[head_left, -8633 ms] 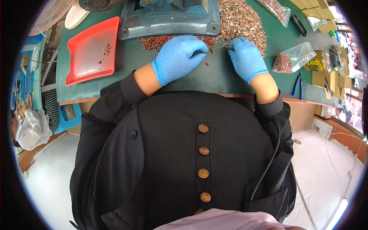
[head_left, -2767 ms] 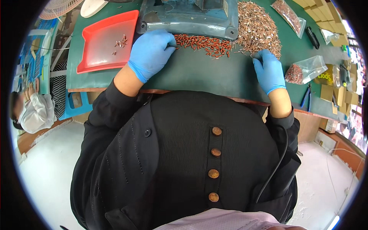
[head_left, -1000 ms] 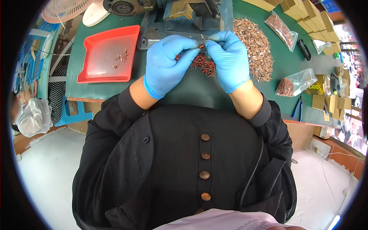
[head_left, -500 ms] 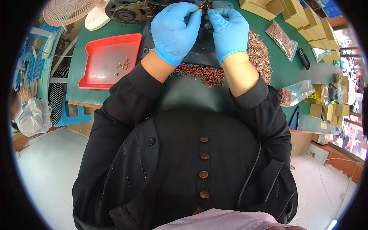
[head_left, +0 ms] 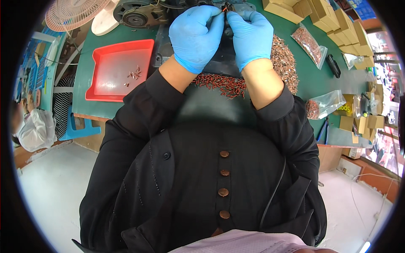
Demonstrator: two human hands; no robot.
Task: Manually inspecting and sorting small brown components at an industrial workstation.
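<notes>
Both hands wear blue gloves and meet at the top of the head view, over a dark machine (head_left: 219, 63). My left hand (head_left: 195, 36) and my right hand (head_left: 251, 36) pinch together on a tiny red part (head_left: 225, 9) between their fingertips. Below my wrists lies a row of small red-brown parts (head_left: 221, 84) on the green table (head_left: 312, 80). A larger heap of brownish metal parts (head_left: 283, 63) sits to the right of my right wrist.
A red tray (head_left: 109, 71) holding a few small parts sits at the left. A motor (head_left: 137, 14) and a pink fan (head_left: 74, 12) stand behind it. Clear bags of parts (head_left: 310, 42), cardboard boxes (head_left: 325, 19) and a black tool (head_left: 333, 65) crowd the right side.
My hands left the table, came together holding a small part, and moved up and away over the machine. The view tilted, so the table now sits higher in frame.
</notes>
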